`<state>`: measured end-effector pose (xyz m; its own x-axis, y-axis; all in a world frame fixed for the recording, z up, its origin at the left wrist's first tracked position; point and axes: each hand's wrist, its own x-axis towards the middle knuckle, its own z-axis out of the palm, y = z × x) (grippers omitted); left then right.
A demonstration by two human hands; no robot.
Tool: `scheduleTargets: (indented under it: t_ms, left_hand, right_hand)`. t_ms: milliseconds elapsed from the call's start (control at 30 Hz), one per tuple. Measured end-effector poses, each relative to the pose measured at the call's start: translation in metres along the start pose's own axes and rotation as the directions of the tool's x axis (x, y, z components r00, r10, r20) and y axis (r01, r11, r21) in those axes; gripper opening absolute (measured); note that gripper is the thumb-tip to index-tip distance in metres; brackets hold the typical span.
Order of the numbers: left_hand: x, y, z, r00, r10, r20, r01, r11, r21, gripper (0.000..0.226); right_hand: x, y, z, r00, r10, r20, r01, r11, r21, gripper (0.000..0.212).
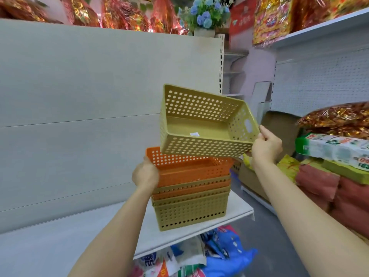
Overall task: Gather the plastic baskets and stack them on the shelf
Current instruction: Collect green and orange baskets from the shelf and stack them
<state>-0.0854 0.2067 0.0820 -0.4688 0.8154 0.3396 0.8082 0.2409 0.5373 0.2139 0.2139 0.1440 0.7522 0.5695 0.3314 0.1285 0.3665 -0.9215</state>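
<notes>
A tan perforated plastic basket (pixel 201 124) hangs tilted in the air, its opening towards me. My right hand (pixel 265 146) grips its right front corner. Just below it a nested stack of orange and tan baskets (pixel 191 196) stands on the white shelf (pixel 60 240). The top one is orange (pixel 187 168). My left hand (pixel 145 174) holds the left end of that orange basket's rim. The tan basket's lower edge almost touches the stack's top.
The shelf's white back panel (pixel 89 100) rises behind the stack. Bagged goods in blue and other colours (pixel 215 254) lie under the shelf. Red cloth bundles and packaged goods (pixel 337 176) are piled at the right. A pegboard shelf unit (pixel 323 80) stands beyond.
</notes>
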Motion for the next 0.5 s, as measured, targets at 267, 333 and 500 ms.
scheduleTargets:
  t_ms: [267,333,500]
  left_hand:
    - [0.009,-0.051,-0.028,0.997,-0.07,-0.032,0.07,0.998,-0.004,0.038]
    - [0.006,-0.062,-0.04,0.994,-0.105,-0.012,0.105,0.994,0.007,0.03]
    - [0.005,-0.097,-0.061,0.992,-0.125,0.021,0.125,0.992,-0.002,0.035]
  right_hand:
    - [-0.045,0.0,0.051,0.982,0.046,0.183,-0.023,0.992,-0.125,0.037]
    - [-0.058,-0.001,0.064,0.971,0.032,0.236,0.01,0.985,-0.172,0.038]
    - [-0.088,0.001,0.087,0.956,0.085,0.28,-0.008,0.964,-0.264,0.04]
